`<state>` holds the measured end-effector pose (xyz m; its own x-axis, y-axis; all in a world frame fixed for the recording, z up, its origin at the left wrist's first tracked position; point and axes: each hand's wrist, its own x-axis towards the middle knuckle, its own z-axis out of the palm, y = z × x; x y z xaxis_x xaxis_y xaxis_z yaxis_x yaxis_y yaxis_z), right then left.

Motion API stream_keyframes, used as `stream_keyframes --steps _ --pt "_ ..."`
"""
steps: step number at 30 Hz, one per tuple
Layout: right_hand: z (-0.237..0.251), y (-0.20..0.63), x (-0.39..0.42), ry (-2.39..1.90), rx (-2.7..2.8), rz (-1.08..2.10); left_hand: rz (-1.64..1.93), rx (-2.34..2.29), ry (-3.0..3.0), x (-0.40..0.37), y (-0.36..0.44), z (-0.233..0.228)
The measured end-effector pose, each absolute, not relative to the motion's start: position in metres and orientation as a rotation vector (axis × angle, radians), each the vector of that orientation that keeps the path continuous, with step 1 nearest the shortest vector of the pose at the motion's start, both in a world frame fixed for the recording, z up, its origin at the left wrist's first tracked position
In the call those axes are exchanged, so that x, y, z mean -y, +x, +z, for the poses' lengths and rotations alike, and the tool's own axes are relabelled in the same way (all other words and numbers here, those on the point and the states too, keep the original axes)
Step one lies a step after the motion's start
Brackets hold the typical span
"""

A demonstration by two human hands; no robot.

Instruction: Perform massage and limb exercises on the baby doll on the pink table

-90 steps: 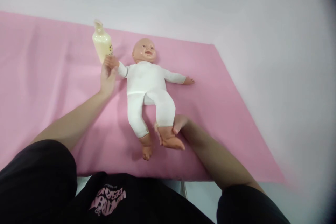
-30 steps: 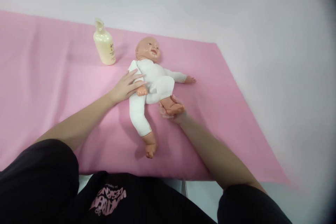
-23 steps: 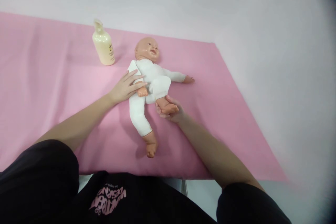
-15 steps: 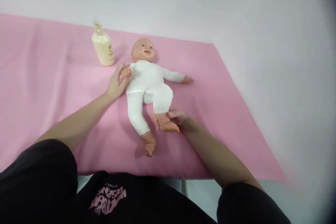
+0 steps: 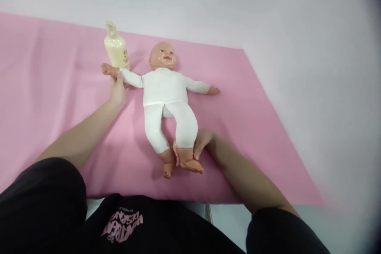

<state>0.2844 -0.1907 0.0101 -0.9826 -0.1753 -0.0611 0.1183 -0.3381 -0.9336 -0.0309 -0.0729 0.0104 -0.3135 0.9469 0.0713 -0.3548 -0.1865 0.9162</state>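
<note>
Two hands on plastic baby doll in white cloth suit (image 5: 166, 95), lying face-up between them, long axis running away from me. I see left hand (image 5: 117, 89) pinching doll's outstretched wrist; right hand (image 5: 201, 143) closed round near foot. Cream lotion bottle (image 5: 116, 47) just beyond left hand, on pink sheet (image 5: 44, 87).

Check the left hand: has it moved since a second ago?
Yes. The left hand left the doll's torso and went outward, now holding the doll's wrist stretched out just below the lotion bottle, which stayed put.
</note>
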Motion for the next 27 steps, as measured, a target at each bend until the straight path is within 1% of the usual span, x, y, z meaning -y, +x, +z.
stream_keyframes --steps 3,5,7,10,13,17,22,27 --pt "0.009 0.288 0.192 -0.121 -1.586 -2.540 1.657 -1.061 0.993 0.071 -0.033 0.004" --pt "0.008 0.291 0.194 -0.041 -1.553 -2.703 1.674 -1.054 1.134 0.069 -0.035 -0.001" --pt "0.004 0.295 0.196 0.129 -1.525 -2.869 1.716 -1.020 1.297 0.068 -0.034 -0.004" --pt "-0.003 0.297 0.197 0.510 -1.522 -3.084 1.766 -0.933 1.608 0.073 -0.027 -0.006" --pt "-0.005 0.295 0.194 0.847 -1.514 -3.244 1.668 -0.925 1.948 0.088 -0.017 -0.002" --pt "0.002 0.290 0.189 0.996 -1.402 -3.328 1.413 -0.915 2.282 0.107 -0.010 0.008" --pt "0.004 0.285 0.187 1.192 -1.319 -3.351 1.189 -0.992 2.487 0.109 -0.009 0.014" --pt "0.000 0.284 0.186 1.227 -1.269 -3.384 1.069 -1.007 2.591 0.104 -0.008 0.011"
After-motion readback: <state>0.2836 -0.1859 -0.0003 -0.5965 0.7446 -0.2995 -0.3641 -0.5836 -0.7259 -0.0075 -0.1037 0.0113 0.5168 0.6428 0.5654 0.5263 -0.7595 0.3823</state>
